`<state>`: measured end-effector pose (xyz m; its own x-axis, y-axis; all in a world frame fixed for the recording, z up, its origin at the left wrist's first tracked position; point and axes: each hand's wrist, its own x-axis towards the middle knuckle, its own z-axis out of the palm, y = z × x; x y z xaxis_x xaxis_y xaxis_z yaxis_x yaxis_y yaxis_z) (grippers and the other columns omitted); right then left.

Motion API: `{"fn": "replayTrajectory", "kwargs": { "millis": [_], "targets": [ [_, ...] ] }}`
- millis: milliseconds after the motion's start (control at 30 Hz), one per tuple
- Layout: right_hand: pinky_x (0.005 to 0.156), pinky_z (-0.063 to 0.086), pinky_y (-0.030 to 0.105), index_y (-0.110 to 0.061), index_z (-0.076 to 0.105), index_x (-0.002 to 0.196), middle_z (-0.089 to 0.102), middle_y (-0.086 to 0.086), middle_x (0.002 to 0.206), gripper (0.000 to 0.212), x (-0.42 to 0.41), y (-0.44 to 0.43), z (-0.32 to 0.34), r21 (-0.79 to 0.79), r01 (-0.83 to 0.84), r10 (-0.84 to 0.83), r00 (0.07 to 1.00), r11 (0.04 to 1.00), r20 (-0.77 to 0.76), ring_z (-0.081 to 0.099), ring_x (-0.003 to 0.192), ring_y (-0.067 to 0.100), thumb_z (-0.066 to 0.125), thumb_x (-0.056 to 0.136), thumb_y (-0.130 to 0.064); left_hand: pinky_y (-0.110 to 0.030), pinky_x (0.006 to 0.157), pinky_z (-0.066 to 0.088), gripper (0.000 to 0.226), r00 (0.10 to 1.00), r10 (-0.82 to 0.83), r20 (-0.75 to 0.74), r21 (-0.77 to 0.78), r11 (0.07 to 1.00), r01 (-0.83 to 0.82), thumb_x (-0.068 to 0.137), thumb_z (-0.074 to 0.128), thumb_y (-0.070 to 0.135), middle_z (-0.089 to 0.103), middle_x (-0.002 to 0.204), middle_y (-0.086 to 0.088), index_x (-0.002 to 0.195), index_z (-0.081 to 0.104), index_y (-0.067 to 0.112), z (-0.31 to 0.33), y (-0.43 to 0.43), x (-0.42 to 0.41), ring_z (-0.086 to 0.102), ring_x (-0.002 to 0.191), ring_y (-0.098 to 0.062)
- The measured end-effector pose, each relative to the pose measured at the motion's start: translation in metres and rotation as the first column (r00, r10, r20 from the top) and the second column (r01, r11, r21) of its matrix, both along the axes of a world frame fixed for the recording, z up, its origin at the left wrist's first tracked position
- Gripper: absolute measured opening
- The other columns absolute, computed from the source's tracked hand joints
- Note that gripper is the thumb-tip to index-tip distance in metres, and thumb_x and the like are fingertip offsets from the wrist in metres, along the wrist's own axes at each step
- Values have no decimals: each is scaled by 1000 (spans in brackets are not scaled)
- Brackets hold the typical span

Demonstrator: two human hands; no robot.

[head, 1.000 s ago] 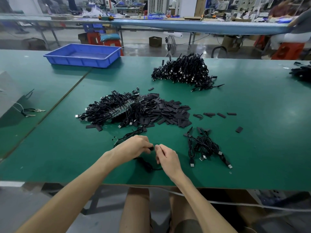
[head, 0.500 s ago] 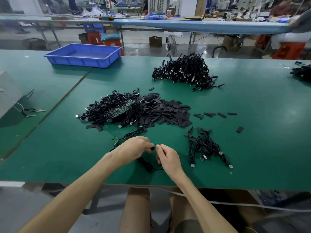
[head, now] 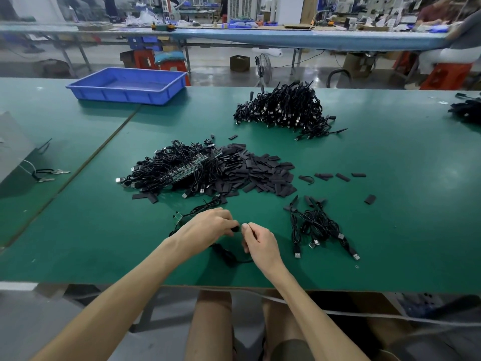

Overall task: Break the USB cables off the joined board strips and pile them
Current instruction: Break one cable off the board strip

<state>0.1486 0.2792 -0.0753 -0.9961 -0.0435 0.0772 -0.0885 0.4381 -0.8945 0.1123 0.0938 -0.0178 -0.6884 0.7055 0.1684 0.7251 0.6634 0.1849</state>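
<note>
A: From the head camera, how far along?
B: Roughly halfway, judging by piles. Already piled: big heap of loose black USB cables (head: 281,110) at the far side of the green table (head: 398,217), plus small black bunch (head: 317,227) near the right hand (head: 260,243).
A: Remaining?
B: Plenty: tangled black cables on green joined board strips (head: 182,168), mid-table. Pinching one black cable end (head: 236,228) between them: left hand (head: 208,226), right hand (fingertips hidden).

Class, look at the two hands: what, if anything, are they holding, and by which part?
Both the left hand and right hand pinch one black USB cable at its small dark end; the rest loops loose on the table.
</note>
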Motion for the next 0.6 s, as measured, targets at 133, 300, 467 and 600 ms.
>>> {"fn": "replayTrajectory", "kwargs": {
  "millis": [133, 300, 467, 600],
  "targets": [
    [55, 35, 20, -22, 51, 65, 56, -5, 56, 45, 0, 0, -1, -3, 7, -7, 1000, 1000, 0, 48, 49, 3, 46, 109, -27, -36, 88, 50, 25, 1000, 5, 17, -37, 999, -4, 103, 58, 21, 65, 110, -8, 119, 70, 7, 3, 4, 0, 61, 101, -24],
    [53, 33, 22, -19, 53, 67, 56, -6, 56, 44, 0, 1, -1, 9, -5, 5, 1000, 1000, 6, 45, 48, 4, 46, 109, -29, -36, 92, 47, 29, 998, -11, 67, -96, 995, 18, 106, 51, 22, 63, 115, -10, 123, 66, 5, 4, 9, 3, 58, 106, -25],
    [54, 35, 24, -12, 57, 71, 57, -6, 57, 45, 1, 1, 0, 23, -15, 15, 1000, 1000, -6, 46, 50, 4, 45, 110, -33, -38, 90, 47, 27, 997, 5, 83, -64, 998, 0, 106, 50, 19, 63, 110, -10, 118, 67, 3, 4, 8, 5, 58, 102, -26],
    [54, 37, 22, -14, 58, 70, 58, -6, 55, 47, 1, 2, 0, 21, -30, 30, 999, 999, -23, 48, 50, 4, 46, 109, -38, -38, 89, 47, 26, 996, 4, 93, -9, 1000, -4, 105, 52, 20, 64, 108, -10, 115, 69, 3, 3, 6, 6, 58, 100, -25]
  ]
}}
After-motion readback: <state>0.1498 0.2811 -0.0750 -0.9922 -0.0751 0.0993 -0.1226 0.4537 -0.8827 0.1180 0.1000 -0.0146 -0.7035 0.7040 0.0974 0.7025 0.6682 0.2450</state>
